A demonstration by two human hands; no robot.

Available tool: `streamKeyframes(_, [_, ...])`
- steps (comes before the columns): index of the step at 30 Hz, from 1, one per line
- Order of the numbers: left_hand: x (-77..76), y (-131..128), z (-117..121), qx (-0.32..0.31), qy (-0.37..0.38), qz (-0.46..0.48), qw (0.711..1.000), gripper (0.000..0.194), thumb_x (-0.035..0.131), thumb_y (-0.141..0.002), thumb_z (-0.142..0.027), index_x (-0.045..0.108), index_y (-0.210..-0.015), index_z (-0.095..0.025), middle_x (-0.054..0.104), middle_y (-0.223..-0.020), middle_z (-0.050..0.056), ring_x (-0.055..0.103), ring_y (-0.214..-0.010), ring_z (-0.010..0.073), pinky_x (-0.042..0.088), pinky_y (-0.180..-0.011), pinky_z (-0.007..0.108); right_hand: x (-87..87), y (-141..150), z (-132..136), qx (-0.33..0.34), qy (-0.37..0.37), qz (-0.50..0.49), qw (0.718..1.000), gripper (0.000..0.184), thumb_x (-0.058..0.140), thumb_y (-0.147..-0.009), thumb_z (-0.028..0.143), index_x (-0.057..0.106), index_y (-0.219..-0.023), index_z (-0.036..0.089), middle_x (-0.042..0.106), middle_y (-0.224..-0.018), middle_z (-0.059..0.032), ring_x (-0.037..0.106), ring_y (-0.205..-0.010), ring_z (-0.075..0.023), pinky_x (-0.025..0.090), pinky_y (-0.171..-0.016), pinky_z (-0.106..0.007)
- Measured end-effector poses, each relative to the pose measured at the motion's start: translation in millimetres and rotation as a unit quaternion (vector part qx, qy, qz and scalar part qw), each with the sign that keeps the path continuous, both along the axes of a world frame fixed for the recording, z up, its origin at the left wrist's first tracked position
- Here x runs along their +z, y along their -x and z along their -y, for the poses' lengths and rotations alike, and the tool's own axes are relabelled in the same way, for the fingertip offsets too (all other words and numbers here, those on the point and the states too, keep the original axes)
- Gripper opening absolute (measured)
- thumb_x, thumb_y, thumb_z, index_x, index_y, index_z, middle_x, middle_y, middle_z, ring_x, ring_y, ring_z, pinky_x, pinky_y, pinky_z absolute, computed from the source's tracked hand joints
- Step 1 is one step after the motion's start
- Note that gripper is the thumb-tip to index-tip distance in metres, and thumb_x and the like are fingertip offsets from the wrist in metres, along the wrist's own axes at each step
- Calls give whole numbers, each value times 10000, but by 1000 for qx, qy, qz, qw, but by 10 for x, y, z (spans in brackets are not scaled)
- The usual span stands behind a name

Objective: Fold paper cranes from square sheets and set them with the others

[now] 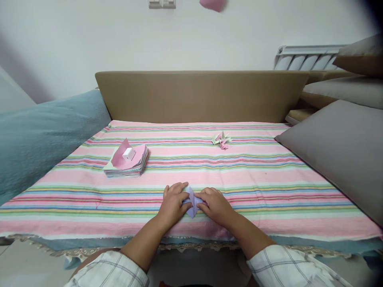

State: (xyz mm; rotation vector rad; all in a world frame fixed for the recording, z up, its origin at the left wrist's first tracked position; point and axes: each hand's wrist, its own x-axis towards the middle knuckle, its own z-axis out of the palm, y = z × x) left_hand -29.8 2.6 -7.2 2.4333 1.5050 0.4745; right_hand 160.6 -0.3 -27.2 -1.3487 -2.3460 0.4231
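A small folded piece of lilac paper (192, 202) lies on the striped cloth (239, 175) near its front edge. My left hand (173, 201) presses on the paper's left side with curled fingers. My right hand (214, 203) pinches the paper's right side, fingers together. Both hands rest on the cloth, touching the paper from either side.
A stack of coloured paper sheets (127, 162) with a small white block (128, 153) on top lies at the back left. Folded paper figures (221, 139) sit at the back right. A teal blanket (44, 135) lies left, grey cushions (338, 151) right, a brown backrest (197, 95) behind.
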Motion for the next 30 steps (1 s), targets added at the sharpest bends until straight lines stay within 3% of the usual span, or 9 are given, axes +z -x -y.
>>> streamKeyframes(7, [-22, -5, -4, -23, -7, -9, 1000, 71, 630, -742, -237, 695, -728, -260, 428, -1379, 26, 336, -1269, 293, 200, -1025, 570, -6, -14, -4, 6, -9, -33, 999, 181, 605, -800, 274, 646, -971, 227, 604, -914, -30, 515, -866, -182, 381, -779, -315])
streamKeyframes(17, [-28, -51, 16, -8, 11, 1, 1000, 122, 635, -751, -241, 702, -817, -317, 450, -1362, -4, 351, -1261, 276, 174, -1039, 563, 13, 45, 45, 12, -71, 30, 997, 162, 503, -867, 230, 640, -797, 179, 584, -836, -47, 482, -813, -171, 362, -745, -294])
streamKeyframes(30, [-43, -58, 20, -7, -4, 3, 1000, 85, 641, -751, -259, 693, -796, -308, 463, -1346, -6, 358, -1240, 279, 204, -1017, 561, -29, -6, 5, 28, -49, -9, 998, 97, 566, -837, 259, 625, -805, 189, 594, -835, -21, 495, -814, -162, 354, -758, -290])
